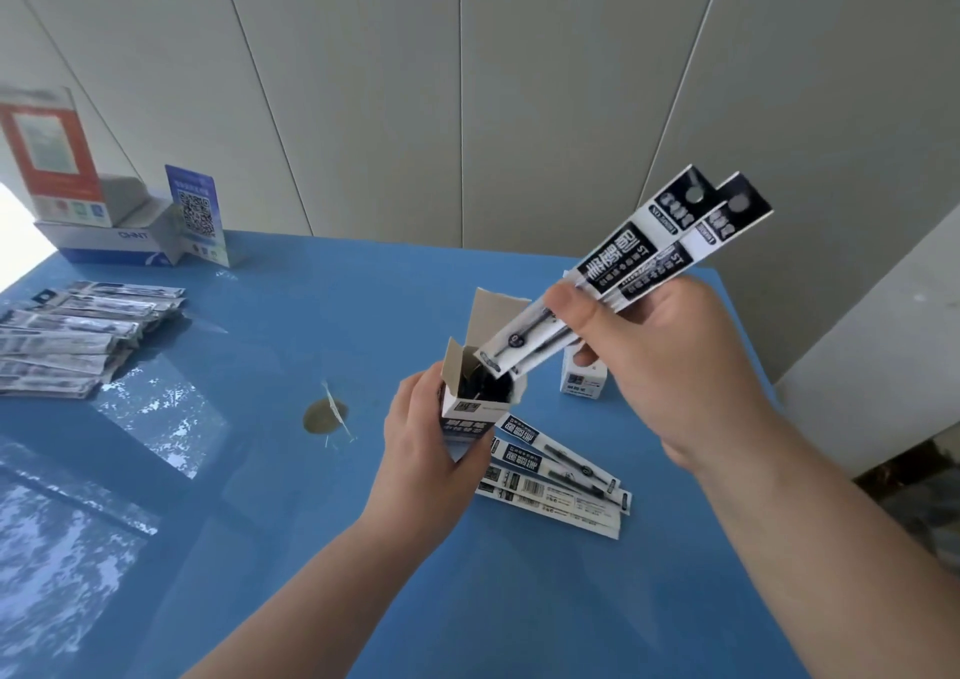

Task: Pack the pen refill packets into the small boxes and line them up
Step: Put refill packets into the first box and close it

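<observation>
Item: loose refill packets [558, 475], a fanned heap flat on the blue desk [322, 548] toward its right edge, just beyond the left wrist; risk, a forearm sweeping them off that edge. Item: left hand [421, 439], fingers curled round the lower half of a small box [470, 403], held upright above the desk, top flaps open. Risk: the grip sits low, so a push from above could tip the box or crush its thin card walls. Item: right hand [660, 366], thumb and fingers pinching a bundle of held packets [618, 283] at mid-length, tilted, lower ends just at the box mouth. Risk: the two top ends are splayed, so the lower ends may likewise catch a flap or the rim, buckling rather than sliding in; dark contents already inside may block them. Item: second box [584, 379], standing behind the right hand, mostly hidden, liable to a knock. Item: packet stock [78, 335], far left edge, well apart.
</observation>
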Motion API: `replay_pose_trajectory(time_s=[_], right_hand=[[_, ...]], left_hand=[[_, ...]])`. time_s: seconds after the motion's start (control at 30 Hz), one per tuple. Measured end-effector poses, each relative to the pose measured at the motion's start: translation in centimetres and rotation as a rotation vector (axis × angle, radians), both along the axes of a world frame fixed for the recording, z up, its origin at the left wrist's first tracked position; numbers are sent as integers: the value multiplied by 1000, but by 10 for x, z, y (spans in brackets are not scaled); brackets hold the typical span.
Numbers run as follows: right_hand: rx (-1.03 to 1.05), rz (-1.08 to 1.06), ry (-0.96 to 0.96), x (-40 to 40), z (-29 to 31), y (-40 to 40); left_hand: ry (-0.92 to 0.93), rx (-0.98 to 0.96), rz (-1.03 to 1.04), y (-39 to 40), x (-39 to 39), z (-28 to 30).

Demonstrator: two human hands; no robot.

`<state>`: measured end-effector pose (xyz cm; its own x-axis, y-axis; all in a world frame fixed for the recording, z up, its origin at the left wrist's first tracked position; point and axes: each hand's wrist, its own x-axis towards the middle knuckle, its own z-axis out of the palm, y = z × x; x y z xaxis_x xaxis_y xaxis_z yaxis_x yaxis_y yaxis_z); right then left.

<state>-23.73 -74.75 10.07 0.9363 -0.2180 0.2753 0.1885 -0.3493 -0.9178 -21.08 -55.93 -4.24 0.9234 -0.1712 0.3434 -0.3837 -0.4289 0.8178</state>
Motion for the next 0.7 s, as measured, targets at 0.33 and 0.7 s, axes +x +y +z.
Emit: replay_pose_trajectory(time_s=[0.33,0.7], right_hand=[[-211,207,-75,17,6,8],[-415,366,33,32,21,5]], left_hand=[[-11,-46,36,4,5,-1],[3,-42,12,5,4,-5]])
